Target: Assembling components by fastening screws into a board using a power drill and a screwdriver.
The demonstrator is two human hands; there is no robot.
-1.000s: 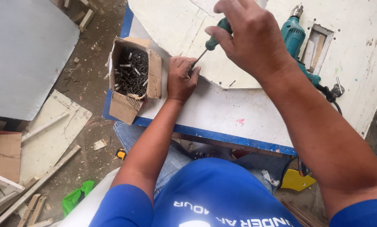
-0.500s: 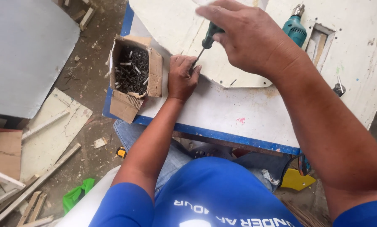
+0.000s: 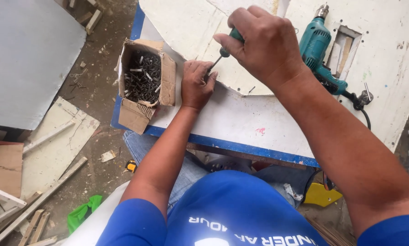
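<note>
My right hand (image 3: 263, 43) grips a green-handled screwdriver (image 3: 223, 49), its shaft angled down to the edge of a cream-painted board (image 3: 191, 27). My left hand (image 3: 196, 84) rests on the white panel (image 3: 241, 123) below, fingers curled at the screwdriver's tip, steadying something small that I cannot make out. A torn cardboard box (image 3: 143, 82) full of dark screws sits just left of my left hand, at the table's corner.
A teal electric drill (image 3: 318, 50) lies on the board behind my right wrist, its cord and chuck key (image 3: 363, 98) trailing right. A rectangular cut-out (image 3: 343, 45) opens in the board beside it. Wood offcuts, boards and a green scrap (image 3: 81, 216) litter the floor at left.
My right hand has shifted slightly on the screwdriver handle, turning it over the same spot. My left hand stays at the tip.
</note>
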